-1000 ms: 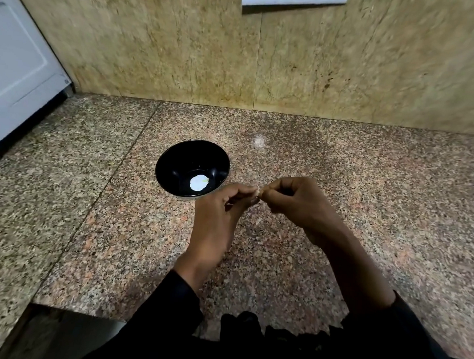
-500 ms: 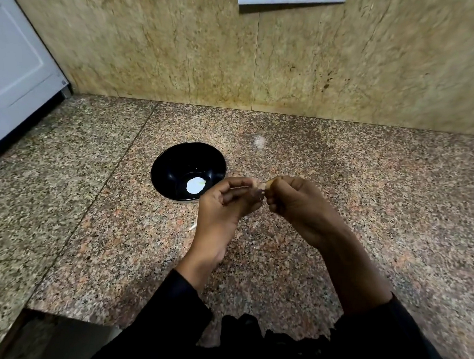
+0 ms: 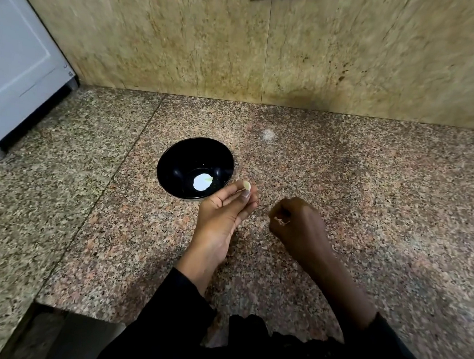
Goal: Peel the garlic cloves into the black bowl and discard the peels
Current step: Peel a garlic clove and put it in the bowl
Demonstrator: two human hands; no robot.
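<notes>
My left hand [image 3: 223,209] pinches the bare garlic clove [image 3: 246,185] at its fingertips just right of the black bowl [image 3: 195,168] at frame centre, poised to drop it in, while my right hand [image 3: 297,224] curls around peel scraps [image 3: 281,221] to bin.

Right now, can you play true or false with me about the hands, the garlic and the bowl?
1. The left hand pinches a garlic clove at its fingertips. True.
2. The clove already lies in the black bowl. False: it is held just beside the bowl's rim.
3. The right hand is flat and open. False: its fingers curl round bits of peel.
4. The bowl stands on the speckled counter. True.
5. The two hands touch each other. False: they are apart.
</notes>
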